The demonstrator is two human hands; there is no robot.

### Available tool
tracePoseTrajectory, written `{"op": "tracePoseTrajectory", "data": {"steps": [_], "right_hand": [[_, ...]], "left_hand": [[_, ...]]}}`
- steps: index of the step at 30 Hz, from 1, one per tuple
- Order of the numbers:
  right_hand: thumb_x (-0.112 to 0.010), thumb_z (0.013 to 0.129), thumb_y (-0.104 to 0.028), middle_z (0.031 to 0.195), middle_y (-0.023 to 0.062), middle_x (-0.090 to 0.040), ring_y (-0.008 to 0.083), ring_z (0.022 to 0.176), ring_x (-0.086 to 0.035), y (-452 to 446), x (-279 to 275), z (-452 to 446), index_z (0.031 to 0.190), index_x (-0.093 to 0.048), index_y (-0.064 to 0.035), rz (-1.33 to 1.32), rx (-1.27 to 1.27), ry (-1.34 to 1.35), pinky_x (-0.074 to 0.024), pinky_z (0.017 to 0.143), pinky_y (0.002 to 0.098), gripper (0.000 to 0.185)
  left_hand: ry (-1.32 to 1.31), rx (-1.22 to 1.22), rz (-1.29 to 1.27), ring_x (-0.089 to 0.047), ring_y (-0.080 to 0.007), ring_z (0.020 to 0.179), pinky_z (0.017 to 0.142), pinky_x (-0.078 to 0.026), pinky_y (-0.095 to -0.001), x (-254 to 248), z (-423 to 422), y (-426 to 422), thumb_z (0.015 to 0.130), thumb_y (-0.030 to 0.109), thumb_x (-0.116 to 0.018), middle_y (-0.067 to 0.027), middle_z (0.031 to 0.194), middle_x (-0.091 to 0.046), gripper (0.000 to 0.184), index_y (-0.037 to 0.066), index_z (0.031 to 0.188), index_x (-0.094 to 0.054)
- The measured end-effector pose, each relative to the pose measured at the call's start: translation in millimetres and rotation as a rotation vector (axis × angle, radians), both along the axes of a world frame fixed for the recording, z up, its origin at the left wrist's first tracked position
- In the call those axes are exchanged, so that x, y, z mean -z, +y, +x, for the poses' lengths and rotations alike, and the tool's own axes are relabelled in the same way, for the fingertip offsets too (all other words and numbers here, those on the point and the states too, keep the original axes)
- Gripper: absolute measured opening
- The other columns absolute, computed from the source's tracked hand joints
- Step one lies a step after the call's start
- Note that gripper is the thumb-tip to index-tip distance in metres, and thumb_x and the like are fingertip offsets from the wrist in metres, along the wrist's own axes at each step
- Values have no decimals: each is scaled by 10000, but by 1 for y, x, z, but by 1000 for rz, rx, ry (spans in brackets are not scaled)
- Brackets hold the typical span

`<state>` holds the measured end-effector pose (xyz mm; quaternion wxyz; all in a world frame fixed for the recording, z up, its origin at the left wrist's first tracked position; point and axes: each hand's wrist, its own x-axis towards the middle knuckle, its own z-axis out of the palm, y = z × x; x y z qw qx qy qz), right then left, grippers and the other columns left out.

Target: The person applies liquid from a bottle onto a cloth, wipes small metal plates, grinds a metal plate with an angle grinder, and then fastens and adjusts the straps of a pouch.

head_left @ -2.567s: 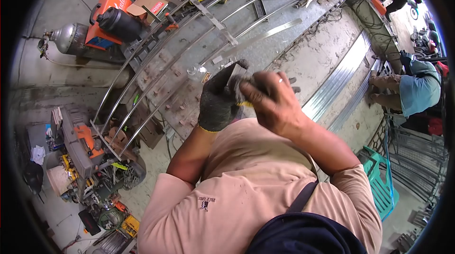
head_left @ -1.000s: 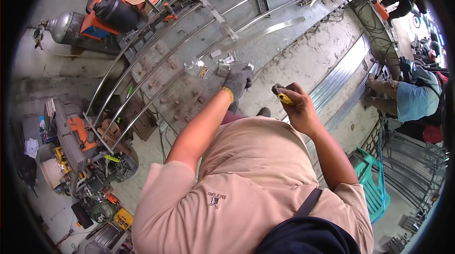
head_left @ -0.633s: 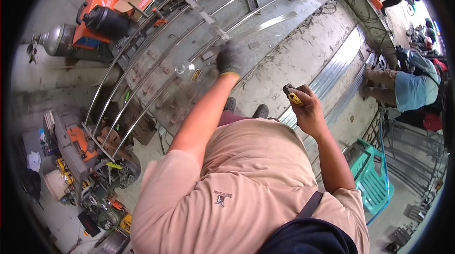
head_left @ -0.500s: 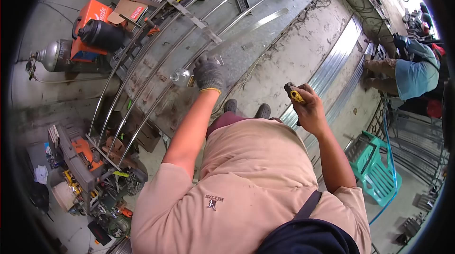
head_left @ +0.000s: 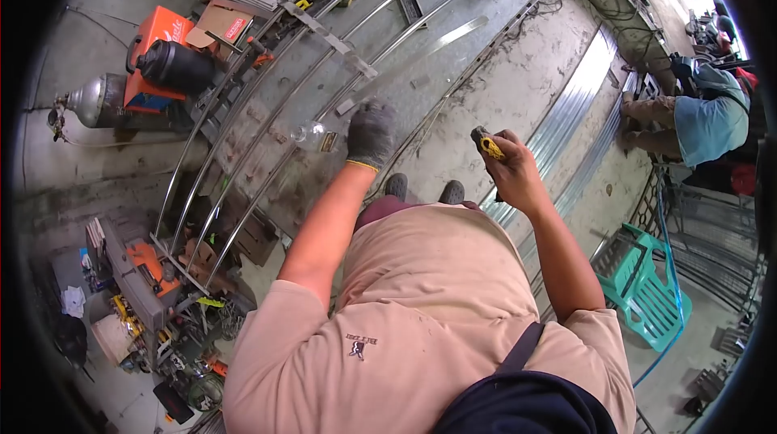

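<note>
My left hand [head_left: 371,134], in a grey glove with a yellow cuff edge, is closed over the metal table [head_left: 433,57]; whatever lies under its fingers is hidden. Just left of it a clear bottle [head_left: 307,135] lies on the table. My bare right hand [head_left: 515,169] is closed around a bunched dark glove [head_left: 488,143] with a yellow edge, held up in front of my body. Beyond my left hand are a flat metal strip [head_left: 460,33] and a small metal piece [head_left: 419,82].
Curved metal rails [head_left: 275,102] cross the table's left side. Further left are an orange box [head_left: 158,45], a black jug [head_left: 174,65] and a gas cylinder [head_left: 101,100]. Metal lengths [head_left: 571,98] lie at right, near a bent-over person [head_left: 712,122] and a green chair [head_left: 647,288].
My left hand has gone from the raised glove work down to the table, moved about there, and is now beside the bottle. My right hand came away rightward with the dark glove.
</note>
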<state>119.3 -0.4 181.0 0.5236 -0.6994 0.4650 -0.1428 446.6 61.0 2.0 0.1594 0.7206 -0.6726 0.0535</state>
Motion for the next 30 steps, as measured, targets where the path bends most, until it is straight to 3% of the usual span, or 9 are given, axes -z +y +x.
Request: {"op": "tracePoseTrajectory", "data": {"steps": [2, 3, 5, 9, 12, 17, 20, 24, 30], "right_hand": [[-679, 1030, -40, 1163, 178, -669, 343, 977, -690, -5, 29, 7, 1376, -755, -53, -55, -31, 45, -561, 891, 415, 355], [-680, 1028, -47, 1181, 188, -672, 376, 1008, -692, -6, 41, 12, 1388, -751, -65, -111, -57, 76, -561, 916, 435, 367], [-667, 1037, -74, 1250, 228, -671, 468, 1119, -676, -9, 58, 23, 1444, -724, -117, -184, -123, 127, -548, 993, 497, 413], [-634, 1045, -66, 1265, 269, -648, 488, 1118, -674, -8, 86, 53, 1488, -671, -89, -259, -217, 168, -556, 980, 512, 446], [-613, 1038, -39, 1249, 280, -638, 513, 1072, -666, -5, 105, 81, 1521, -622, -50, -318, -267, 168, -560, 945, 536, 483], [-555, 1029, -88, 1322, 190, -602, 372, 1280, -622, -8, 128, 118, 1562, -619, -100, -550, -531, 301, -478, 1035, 510, 537], [-562, 1017, -75, 1302, 170, -603, 366, 1272, -621, -14, 139, 132, 1570, -621, -107, -678, -609, 300, -483, 1039, 502, 556], [-564, 1000, -58, 1326, 138, -610, 337, 1290, -617, -32, 139, 139, 1558, -653, -135, -616, -715, 392, -481, 1048, 494, 571], [-528, 968, 0, 1258, 167, -635, 341, 1257, -636, -46, 135, 142, 1541, -689, -99, -466, -717, 316, -456, 1046, 480, 604]], "left_hand": [[-36, 47, 15, -717, -350, 993, 869, -586, -483, -2, -17, 13, 922, 159, -730, -131, 1131, -740, 168, 130, 1084, -763], [96, -8, 122, -712, -383, 1066, 937, -580, -507, -7, -26, 20, 931, 187, -755, -157, 1170, -742, 272, 114, 1193, -765], [307, -76, -28, -701, -404, 1128, 978, -580, -509, -11, -33, 25, 943, 197, -744, -188, 1223, -719, 323, 90, 1248, -760], [453, -196, -72, -673, -425, 1222, 1078, -544, -523, -15, -33, 41, 986, 244, -749, -211, 1323, -703, 437, 56, 1380, -726], [386, -124, -152, -662, -409, 1238, 1069, -534, -531, -1, -24, 45, 999, 246, -744, -193, 1310, -703, 414, 65, 1370, -725], [221, -84, -165, -683, -398, 1154, 1001, -537, -520, 2, -32, 54, 984, 235, -764, -165, 1270, -712, 396, 74, 1345, -751], [226, -109, -118, -682, -387, 1122, 975, -531, -518, 2, -34, 56, 982, 254, -764, -151, 1264, -714, 419, 76, 1361, -750], [191, -133, -37, -676, -376, 1090, 949, -522, -528, -2, -32, 55, 991, 290, -742, -135, 1261, -712, 452, 79, 1391, -740], [247, -160, -53, -661, -366, 1065, 921, -506, -549, 4, -32, 50, 980, 322, -724, -118, 1206, -698, 497, 91, 1419, -724]]}}
